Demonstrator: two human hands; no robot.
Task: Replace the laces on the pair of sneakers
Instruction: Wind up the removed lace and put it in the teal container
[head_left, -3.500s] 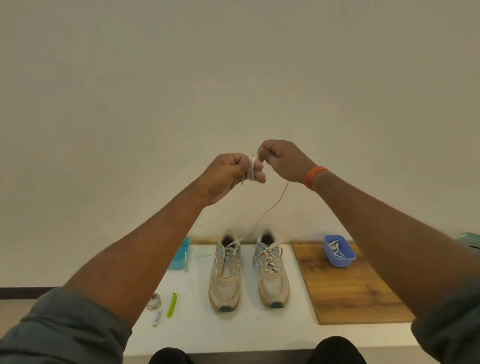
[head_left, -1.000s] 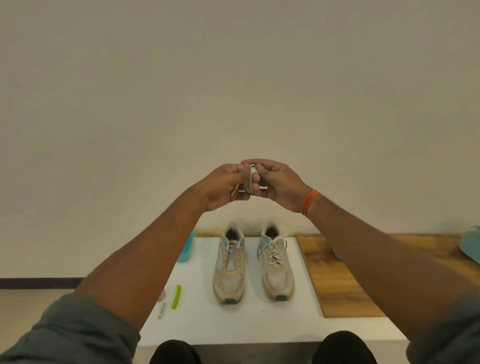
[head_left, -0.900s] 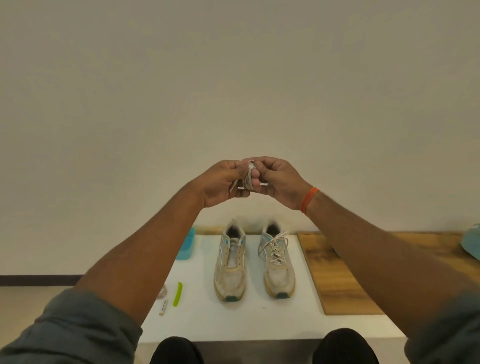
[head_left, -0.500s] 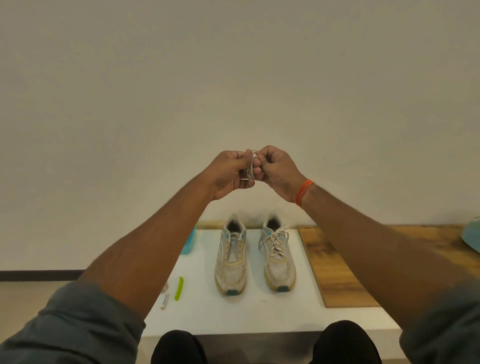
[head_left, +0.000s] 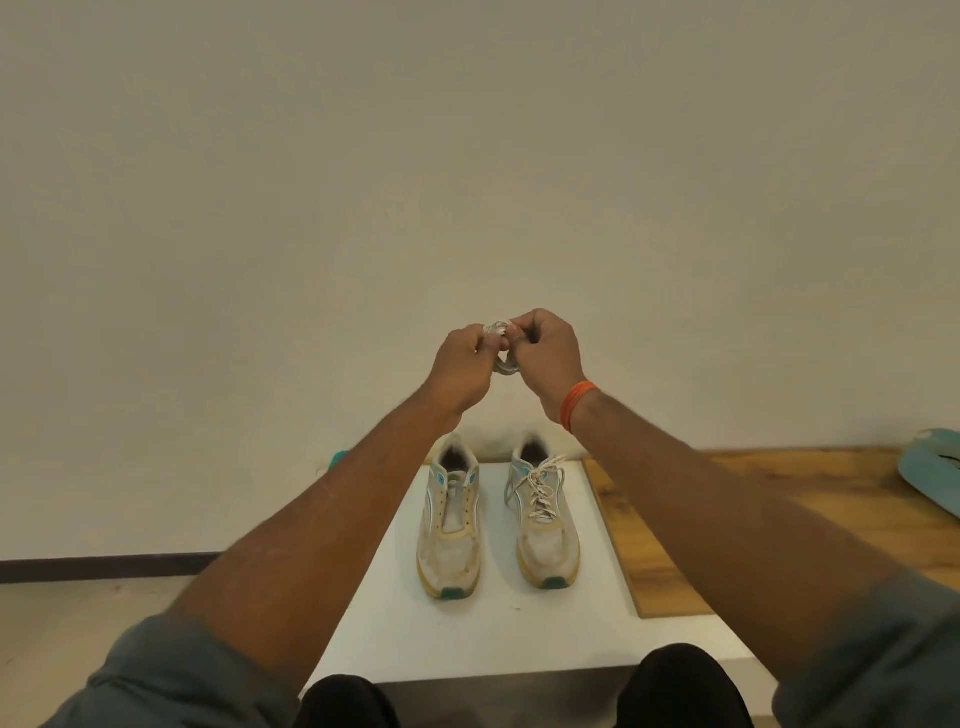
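A pair of worn white sneakers stands on the white table (head_left: 467, 639), toes toward me. The left sneaker (head_left: 450, 525) has no lace in its eyelets. The right sneaker (head_left: 543, 519) is laced with a white lace. Both my hands are raised in front of the wall, above the shoes. My left hand (head_left: 465, 371) and my right hand (head_left: 545, 353) pinch a small coil of whitish shoelace (head_left: 503, 347) wound up between their fingertips. My right wrist wears an orange band.
A wooden board (head_left: 779, 499) lies to the right of the white table. A teal object (head_left: 932, 475) shows at the right edge. A bit of a blue container (head_left: 337, 460) peeks out behind my left forearm. My knees are at the bottom edge.
3.5 s ago the lace hung in a long strand from my hands; it is now fully wound into a small coil. My hands stay together while the view shifts slightly.
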